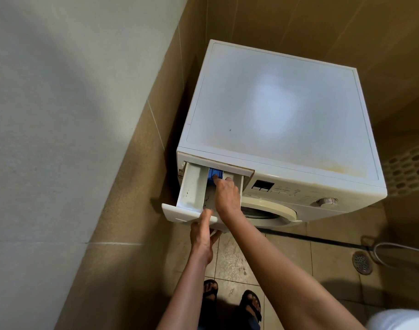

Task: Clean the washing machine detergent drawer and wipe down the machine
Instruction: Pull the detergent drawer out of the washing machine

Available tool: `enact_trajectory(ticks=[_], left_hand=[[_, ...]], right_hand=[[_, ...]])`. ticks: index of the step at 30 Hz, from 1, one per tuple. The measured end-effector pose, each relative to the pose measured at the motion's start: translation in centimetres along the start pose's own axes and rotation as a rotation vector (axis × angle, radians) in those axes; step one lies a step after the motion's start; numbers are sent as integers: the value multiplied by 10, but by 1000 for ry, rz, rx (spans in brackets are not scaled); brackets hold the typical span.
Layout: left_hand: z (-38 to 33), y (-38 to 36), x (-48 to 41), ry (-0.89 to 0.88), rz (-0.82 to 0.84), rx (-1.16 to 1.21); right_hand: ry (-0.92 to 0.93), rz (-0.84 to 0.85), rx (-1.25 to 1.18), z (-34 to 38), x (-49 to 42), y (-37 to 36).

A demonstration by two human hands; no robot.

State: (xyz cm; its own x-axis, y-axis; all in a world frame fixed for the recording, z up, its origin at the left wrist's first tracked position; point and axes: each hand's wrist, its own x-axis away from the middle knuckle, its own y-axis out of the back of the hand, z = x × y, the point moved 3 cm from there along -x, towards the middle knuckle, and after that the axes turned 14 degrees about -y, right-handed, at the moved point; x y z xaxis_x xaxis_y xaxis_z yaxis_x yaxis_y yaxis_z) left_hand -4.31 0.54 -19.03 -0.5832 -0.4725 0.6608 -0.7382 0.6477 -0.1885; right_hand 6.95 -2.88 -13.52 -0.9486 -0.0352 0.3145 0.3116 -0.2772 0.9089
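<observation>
A white front-loading washing machine [275, 110] stands in a tiled corner, with yellowish stains near its top's front edge. Its detergent drawer [192, 186] is pulled far out at the upper left of the front; the inside looks grimy with dark specks. My left hand [202, 234] grips the drawer's front panel from below, thumb on top. My right hand [226, 194] reaches into the drawer, fingers pressing on the blue insert [214, 173] at its back. The round door [268, 210] below is partly hidden by my right arm.
A beige tiled wall runs close along the machine's left side. The control panel carries a display [262, 185] and a dial [326, 201]. A floor drain [362, 262] and a hose [394, 246] lie at the right. My sandalled feet [232, 298] stand on the floor tiles.
</observation>
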Motion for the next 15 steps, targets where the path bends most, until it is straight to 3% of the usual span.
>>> enact_trajectory(ticks=[15], left_hand=[[1, -1, -4, 28, -13, 46]], right_hand=[[23, -13, 18, -2, -7, -2]])
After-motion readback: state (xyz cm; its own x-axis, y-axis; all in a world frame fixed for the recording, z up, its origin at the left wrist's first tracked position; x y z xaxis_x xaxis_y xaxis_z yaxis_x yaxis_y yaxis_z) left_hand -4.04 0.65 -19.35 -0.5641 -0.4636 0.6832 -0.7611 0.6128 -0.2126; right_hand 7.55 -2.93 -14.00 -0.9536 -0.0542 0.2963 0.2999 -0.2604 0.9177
